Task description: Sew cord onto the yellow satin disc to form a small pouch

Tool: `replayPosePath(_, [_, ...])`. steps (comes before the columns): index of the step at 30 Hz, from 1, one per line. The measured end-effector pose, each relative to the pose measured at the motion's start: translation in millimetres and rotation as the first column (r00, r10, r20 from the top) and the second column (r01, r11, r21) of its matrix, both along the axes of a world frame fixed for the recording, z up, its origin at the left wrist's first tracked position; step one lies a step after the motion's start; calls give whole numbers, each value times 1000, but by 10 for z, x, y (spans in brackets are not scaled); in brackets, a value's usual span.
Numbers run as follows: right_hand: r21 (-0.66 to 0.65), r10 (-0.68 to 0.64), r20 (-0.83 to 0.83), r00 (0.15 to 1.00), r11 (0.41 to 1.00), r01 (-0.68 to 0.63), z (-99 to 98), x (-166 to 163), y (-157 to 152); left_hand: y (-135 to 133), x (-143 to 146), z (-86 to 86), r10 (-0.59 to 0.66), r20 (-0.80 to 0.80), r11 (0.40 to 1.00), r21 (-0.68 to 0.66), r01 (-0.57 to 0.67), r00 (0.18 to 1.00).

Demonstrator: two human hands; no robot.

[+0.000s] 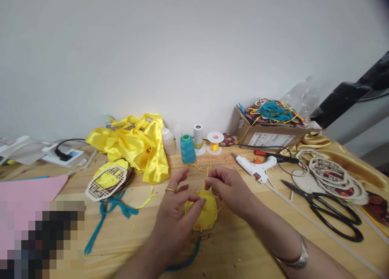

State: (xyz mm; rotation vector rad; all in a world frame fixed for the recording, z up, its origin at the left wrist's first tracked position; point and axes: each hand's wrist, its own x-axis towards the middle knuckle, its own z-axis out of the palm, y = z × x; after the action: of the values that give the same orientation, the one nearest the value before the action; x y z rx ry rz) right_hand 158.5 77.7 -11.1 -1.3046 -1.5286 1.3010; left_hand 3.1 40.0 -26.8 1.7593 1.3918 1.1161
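My right hand pinches a thin yellow cord between thumb and fingertips, just above a small yellow satin piece on the wooden table. Over that piece's upper left part, my left hand brings its thumb and index tips together, while its other fingers stay apart. Whatever lies between those two tips is too small to tell. From the cord, a strand runs up toward a white spool of yellow cord. A teal strip extends below the satin piece, partly hidden by my left forearm.
Behind my hands stand a teal thread cone and a white bottle. Yellow satin cloth and lattice-cut wooden plaques lie left. To the right are a glue gun, black scissors and a cardboard box.
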Motion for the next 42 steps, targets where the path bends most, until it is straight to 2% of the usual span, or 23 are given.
replayPosePath(5, [-207, 39, -282, 958, 973, -101, 51, -52, -38, -35, 20, -71, -56, -23, 998, -5, 56, 998])
replayPosePath(9, [-261, 80, -386, 919, 946, -192, 78, -70, -67, -35, 39, -43, -81, 55, 996, -45, 83, 995])
replayPosePath(13, [-246, 97, -350, 932, 950, -192, 83, -66, -69, -51, 47, 37, -90, 208, 987, -109, 114, 974])
replayPosePath(17, [-182, 117, -212, 970, 971, -157, 76, -52, -56, -52, 34, 91, 3, 491, 948, -278, 153, 871])
replayPosePath(22, [-93, 160, -49, 986, 982, -164, 38, -28, -38, 1, 16, 125, 66, 441, 914, -387, 124, 895])
replayPosePath(28, [-85, 170, -6, 985, 982, -170, 25, -12, -32, 36, -13, 147, 63, 373, 873, -470, 130, 926])
replayPosePath(35, [-153, 198, -62, 978, 967, -205, 78, 3, -30, 78, -53, 108, 67, 538, 800, -532, 277, 840])
replayPosePath(42, [-147, 201, -35, 979, 968, -204, 84, -10, -34, 83, -44, 100, 103, 562, 792, -546, 274, 821])
